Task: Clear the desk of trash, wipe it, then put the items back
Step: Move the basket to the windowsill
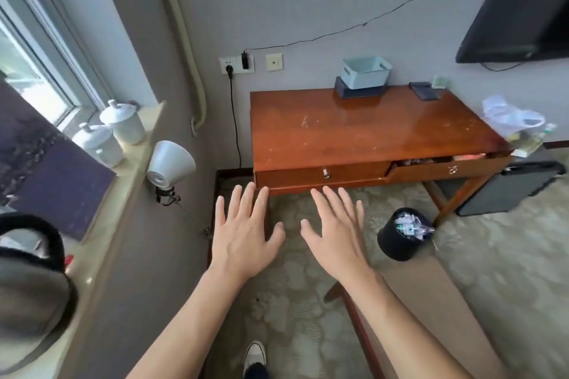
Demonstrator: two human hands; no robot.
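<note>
Both hands, left [243,238] and right [334,238], spread empty short of table [354,135]. Top mostly bare (specks show), bin [401,237] holds trash; basket [365,72] back, wiping seemingly left.

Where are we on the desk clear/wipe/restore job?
Done, apparently: trash sits in the black bin and most of the desk top is bare. In hand: nothing; left hand and right hand are open and empty, short of the desk. Left: pale specks still on the wood, so wiping looks undone; no cloth visible. The blue basket, dark items at the back and plastic bag remain.
</note>
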